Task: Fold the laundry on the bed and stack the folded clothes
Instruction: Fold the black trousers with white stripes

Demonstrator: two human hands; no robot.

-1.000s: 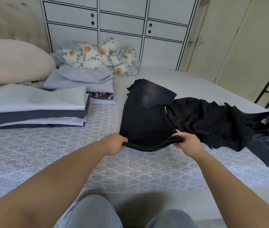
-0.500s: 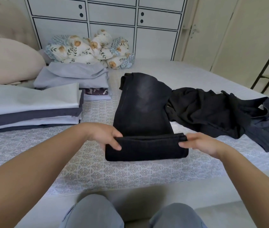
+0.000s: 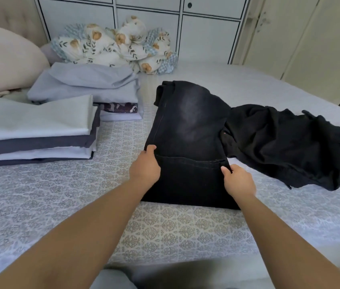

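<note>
- Done: two stacks of folded clothes (image 3: 40, 130) near the bed's (image 3: 40, 205) left edge.
- Mid-fold: black jeans (image 3: 188, 142) at bed's middle, left hand (image 3: 145, 168) and right hand (image 3: 239, 181) each pinching the folded hem.
- Left: crumpled black garment (image 3: 285, 142) toward right edge.

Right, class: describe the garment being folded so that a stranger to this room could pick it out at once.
Start at the bed with its patterned cover; folded stacks sit to the left, a crumpled black garment to the right. Between them lie the black jeans, flat, their near end folded up. Only they have a faded grey patch, and the left hand and right hand grip their fold.
</note>
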